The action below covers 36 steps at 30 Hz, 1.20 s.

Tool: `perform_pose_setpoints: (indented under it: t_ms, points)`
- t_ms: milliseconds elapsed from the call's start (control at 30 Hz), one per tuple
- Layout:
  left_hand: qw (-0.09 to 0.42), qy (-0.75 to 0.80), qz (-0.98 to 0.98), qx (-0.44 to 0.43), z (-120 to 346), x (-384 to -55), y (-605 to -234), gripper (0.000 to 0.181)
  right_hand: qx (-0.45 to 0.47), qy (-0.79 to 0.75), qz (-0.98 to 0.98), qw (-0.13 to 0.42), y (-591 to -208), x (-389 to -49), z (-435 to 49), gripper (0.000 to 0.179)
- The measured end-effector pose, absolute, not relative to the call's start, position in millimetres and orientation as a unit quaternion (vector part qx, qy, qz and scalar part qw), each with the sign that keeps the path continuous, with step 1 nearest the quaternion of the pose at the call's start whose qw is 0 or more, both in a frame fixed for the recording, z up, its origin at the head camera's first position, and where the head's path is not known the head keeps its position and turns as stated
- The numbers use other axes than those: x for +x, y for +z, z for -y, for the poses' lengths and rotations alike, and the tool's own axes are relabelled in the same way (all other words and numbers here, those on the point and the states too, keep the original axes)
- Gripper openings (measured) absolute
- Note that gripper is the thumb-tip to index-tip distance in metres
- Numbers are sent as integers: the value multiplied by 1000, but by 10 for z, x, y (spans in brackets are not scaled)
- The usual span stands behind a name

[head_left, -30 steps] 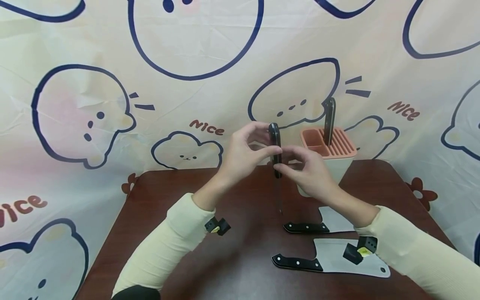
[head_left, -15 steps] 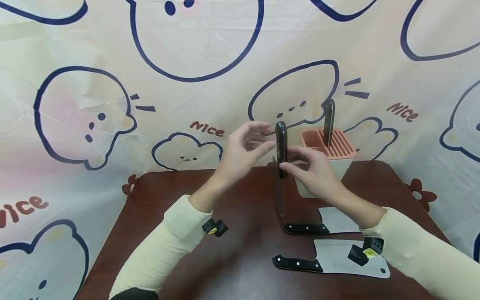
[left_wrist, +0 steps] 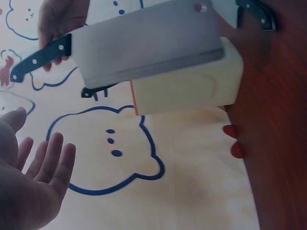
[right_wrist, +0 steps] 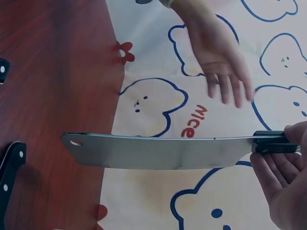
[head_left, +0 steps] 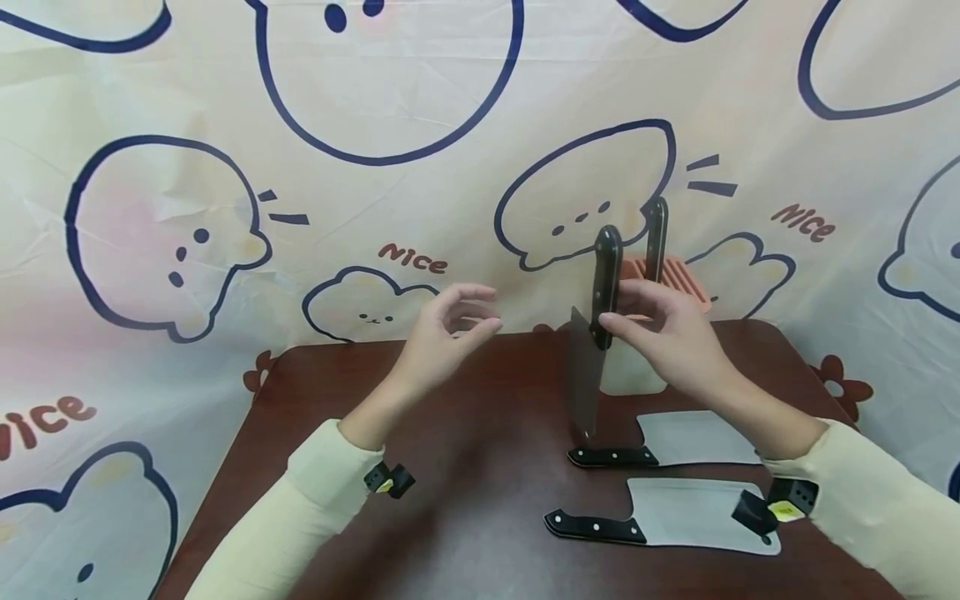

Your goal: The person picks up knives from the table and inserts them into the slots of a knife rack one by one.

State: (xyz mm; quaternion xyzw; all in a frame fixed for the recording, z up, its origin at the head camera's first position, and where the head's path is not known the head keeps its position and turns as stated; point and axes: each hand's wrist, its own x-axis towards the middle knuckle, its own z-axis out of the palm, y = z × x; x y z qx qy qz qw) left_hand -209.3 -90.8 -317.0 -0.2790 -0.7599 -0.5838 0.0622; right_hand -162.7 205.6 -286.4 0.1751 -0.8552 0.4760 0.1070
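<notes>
Nearest, the two pale sleeves (head_left: pixel 247 542) run out of the frame at its lower edge. A cleaver (head_left: pixel 675 517) lies flat on the dark surface (head_left: pixel 487 533), handle pointing left, the far end of its blade partly covered by the right wrist camera (head_left: pixel 780 504). Just beyond it lies a second cleaver (head_left: pixel 690 437), whose blade end disappears behind the right forearm.

Farther out, the left hand (head_left: pixel 446 325) is raised, its fingers loosely bent and well apart from the knives; its own wrist view cuts it off at the left. The right hand (head_left: pixel 675 333) pinches the handle of a third cleaver (head_left: pixel 587 375), thumb on the near side, the other fingers partly hidden. That cleaver is held in front of the block, handle up and blade hanging down; the head view shows the blade narrowly, while the left wrist view shows its broad face and hole.

Behind the hand stands the pale knife block (head_left: pixel 633 371), its orange slotted top partly covered. Only the handle of an upright knife (head_left: pixel 657 237) shows above it. Farthest back hangs the cartoon-printed backdrop (head_left: pixel 420 208), cropped at the edges.
</notes>
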Motion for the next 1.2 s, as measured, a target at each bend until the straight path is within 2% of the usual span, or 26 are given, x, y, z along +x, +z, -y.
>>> perform_pose_setpoints:
  t_ms: [400, 933, 1200]
  points:
    - [-54, -502, 794, -339, 1005, -2003, -3585, 45, 127, 462, 870, 115, -2734, -1499, -2379, 43]
    - [-116, -439, 806, -381, 912, -1788, -4014, 55, 80, 483, 853, 178, -2515, -1425, -2856, 34]
    - [-138, -424, 807, -387, 819, -1688, -4178, 55, 69, 472, 847, 235, -2350, -1409, -3027, 32]
